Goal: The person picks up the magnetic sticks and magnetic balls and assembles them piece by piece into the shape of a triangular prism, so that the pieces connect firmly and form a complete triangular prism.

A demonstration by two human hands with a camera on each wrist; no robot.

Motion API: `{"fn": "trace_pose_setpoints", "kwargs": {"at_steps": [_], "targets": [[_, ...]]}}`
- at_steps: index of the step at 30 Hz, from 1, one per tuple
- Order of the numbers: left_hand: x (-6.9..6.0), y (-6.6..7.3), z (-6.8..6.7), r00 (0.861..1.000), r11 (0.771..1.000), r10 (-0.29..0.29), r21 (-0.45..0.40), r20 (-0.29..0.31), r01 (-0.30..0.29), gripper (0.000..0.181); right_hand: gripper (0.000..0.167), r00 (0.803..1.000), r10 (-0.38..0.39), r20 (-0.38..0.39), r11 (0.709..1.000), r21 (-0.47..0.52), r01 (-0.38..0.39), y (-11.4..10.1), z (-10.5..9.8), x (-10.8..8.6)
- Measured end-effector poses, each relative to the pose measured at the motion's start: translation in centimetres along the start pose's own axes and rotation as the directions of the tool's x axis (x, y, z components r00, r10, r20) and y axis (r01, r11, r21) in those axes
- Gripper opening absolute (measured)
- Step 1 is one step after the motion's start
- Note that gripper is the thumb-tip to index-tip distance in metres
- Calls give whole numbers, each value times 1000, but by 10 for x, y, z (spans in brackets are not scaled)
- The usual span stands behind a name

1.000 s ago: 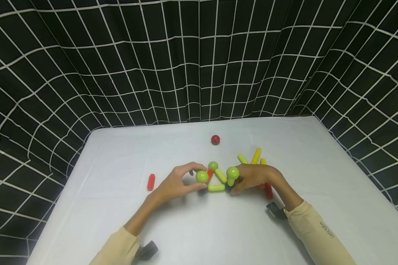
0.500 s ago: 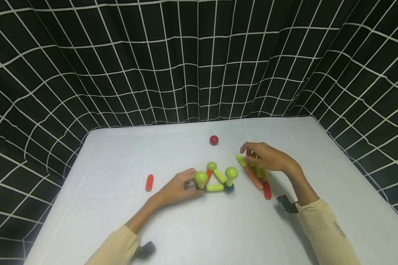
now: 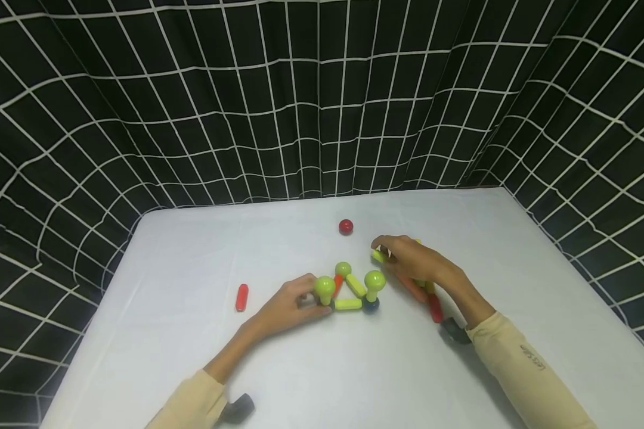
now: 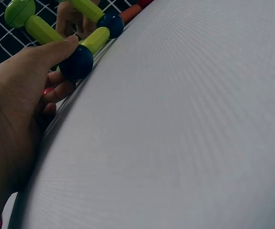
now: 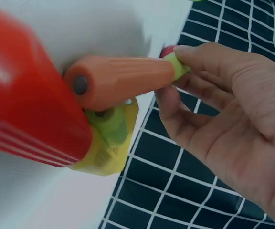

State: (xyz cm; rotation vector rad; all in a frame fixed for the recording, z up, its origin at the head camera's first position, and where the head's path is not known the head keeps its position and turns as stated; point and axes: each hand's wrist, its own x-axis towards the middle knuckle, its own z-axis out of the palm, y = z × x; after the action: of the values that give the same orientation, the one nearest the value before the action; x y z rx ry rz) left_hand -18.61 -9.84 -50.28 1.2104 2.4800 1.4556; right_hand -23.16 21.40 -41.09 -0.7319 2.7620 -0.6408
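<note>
My left hand [image 3: 287, 307] pinches a dark blue ball [image 4: 78, 63] at the near left corner of a triangular ball-and-rod build. Yellow-green rods [image 3: 348, 304] and a red rod [image 3: 337, 285] form its sides, with a green ball [image 3: 343, 269] at the back corner. Upright rods topped by green balls [image 3: 375, 280] rise from both front corners; the right one stands on another dark blue ball [image 3: 371, 305]. My right hand [image 3: 415, 259] pinches a yellow-green rod [image 5: 178, 67] between thumb and fingers. An orange rod [image 5: 123, 78] lies end to end with it.
Beside the right hand lie a red rod [image 3: 435, 308], a yellow rod [image 5: 101, 160] and a green rod [image 5: 112, 126]. A red ball [image 3: 346, 226] sits farther back on the white table [image 3: 193, 250]; another red rod [image 3: 241, 297] lies left. Grid-patterned black curtains [image 3: 279, 107] surround the table.
My right hand left the build's right side, went to the rod pile, and now shifts a yellow-green rod leftward with the orange one. The left hand lowered its corner piece slightly and stays there.
</note>
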Motion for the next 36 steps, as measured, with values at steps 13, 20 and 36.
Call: {"fn": "trace_pose_setpoints", "kwargs": {"at_steps": [13,20,36], "targets": [[0,0,-1,1000,1000,-18,3,-2,18,20,39,991,-85,-106,996,-12,84,8,-6,-1],[0,1,-1,1000,1000,-7,14,-7,7,20,40,969,-110,-223,994,-19,109,-17,-19,-12],[-1,2,-2,1000,1000,4,-4,5,-4,22,29,908,-406,-105,904,-191,382,-100,-17,-37]]}}
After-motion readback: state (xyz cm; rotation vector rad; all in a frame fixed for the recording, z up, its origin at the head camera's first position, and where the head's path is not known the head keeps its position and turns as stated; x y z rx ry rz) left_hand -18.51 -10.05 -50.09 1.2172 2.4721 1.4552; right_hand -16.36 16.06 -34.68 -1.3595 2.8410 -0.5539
